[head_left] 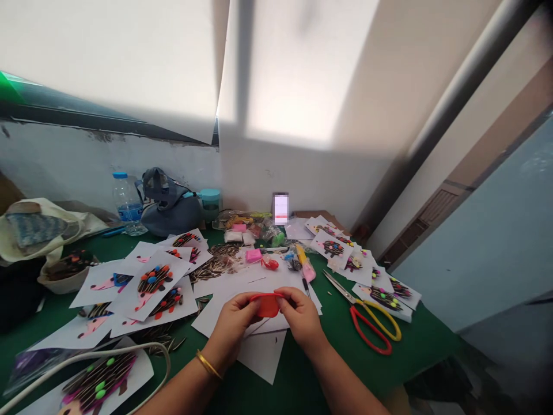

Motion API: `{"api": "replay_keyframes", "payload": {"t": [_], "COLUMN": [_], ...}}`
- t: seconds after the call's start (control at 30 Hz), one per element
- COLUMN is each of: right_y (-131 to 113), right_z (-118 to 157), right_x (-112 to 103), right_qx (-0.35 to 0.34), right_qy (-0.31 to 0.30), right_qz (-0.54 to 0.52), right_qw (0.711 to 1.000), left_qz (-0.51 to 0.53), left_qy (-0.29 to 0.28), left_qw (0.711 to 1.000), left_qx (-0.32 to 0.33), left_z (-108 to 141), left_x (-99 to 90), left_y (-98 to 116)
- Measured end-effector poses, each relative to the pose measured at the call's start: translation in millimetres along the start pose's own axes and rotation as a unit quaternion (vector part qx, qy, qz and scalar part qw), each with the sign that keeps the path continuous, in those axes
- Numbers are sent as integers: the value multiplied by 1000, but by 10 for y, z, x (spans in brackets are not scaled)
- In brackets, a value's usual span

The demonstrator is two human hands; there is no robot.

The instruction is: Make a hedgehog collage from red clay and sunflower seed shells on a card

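Red flat piece (268, 306) is being held between the fingers of the left hand (235, 317) and the right hand (301, 316), which are pinching its edges, thumbs and fingertips nearly together; white paper (262, 358) is lying beneath them, scissors (356, 302) are resting to their right.

Low centre of frame, your left hand (231, 328) and right hand (302, 320) pinch a flat red piece (268, 306) by opposite ends over overlapping white paper (233, 285), gold bangle (209, 365) on your left wrist. Right of centre, red-and-yellow-handled scissors (355, 301) lie on your green tablecloth (423, 346), below decorated cards (333, 249) spread at mid-right; more cards overlap at left. Mid-frame, heaped striped seeds (218, 262) beside a pink block (253, 255); behind, upper left, water bottle (129, 207), blue-grey bag (170, 213) and teal-lidded jar (211, 206) stand by the wall.
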State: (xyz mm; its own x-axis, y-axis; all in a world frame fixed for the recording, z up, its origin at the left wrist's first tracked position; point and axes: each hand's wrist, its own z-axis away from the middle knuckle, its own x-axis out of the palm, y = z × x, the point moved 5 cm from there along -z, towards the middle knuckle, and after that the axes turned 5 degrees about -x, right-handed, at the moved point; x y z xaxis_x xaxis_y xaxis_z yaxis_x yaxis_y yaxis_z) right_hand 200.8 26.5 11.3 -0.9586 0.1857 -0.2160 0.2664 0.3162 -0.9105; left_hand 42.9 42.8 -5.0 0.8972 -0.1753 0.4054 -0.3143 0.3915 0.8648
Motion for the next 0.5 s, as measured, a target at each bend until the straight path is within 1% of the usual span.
{"api": "replay_keyframes", "payload": {"t": [0.07,0.13,0.2,0.27,0.33,0.4,0.43,0.5], "right_y": [-82,-161,-184,-134,-33,50,68,52], "right_z": [-48,-61,-50,-40,-39,-48,-56,-79], "right_x": [-4,17,42,50,64,103,130,168], "right_qx": [-52,-98,-109,-78,-19,33,47,53], "right_qy": [-7,-43,-78,-84,-75,-73,-78,-82], "right_qz": [32,54,57,24,-41,-90,-95,-73], "right_qw": [998,993,989,993,996,993,991,993], "left_qz": [23,51,67,69,63,49,39,13], "left_qy": [-18,-29,-14,4,4,0,1,4], "left_qw": [1000,998,998,998,998,998,998,998], "left_qx": [-4,-8,-3,12,29,44,52,64], "left_z": [12,17,7,-10,-21,-19,-14,-6], "left_x": [10,10,-17,-44,-45,-33,-27,-17], "left_y": [20,38,53,67,78,88,94,109]}}
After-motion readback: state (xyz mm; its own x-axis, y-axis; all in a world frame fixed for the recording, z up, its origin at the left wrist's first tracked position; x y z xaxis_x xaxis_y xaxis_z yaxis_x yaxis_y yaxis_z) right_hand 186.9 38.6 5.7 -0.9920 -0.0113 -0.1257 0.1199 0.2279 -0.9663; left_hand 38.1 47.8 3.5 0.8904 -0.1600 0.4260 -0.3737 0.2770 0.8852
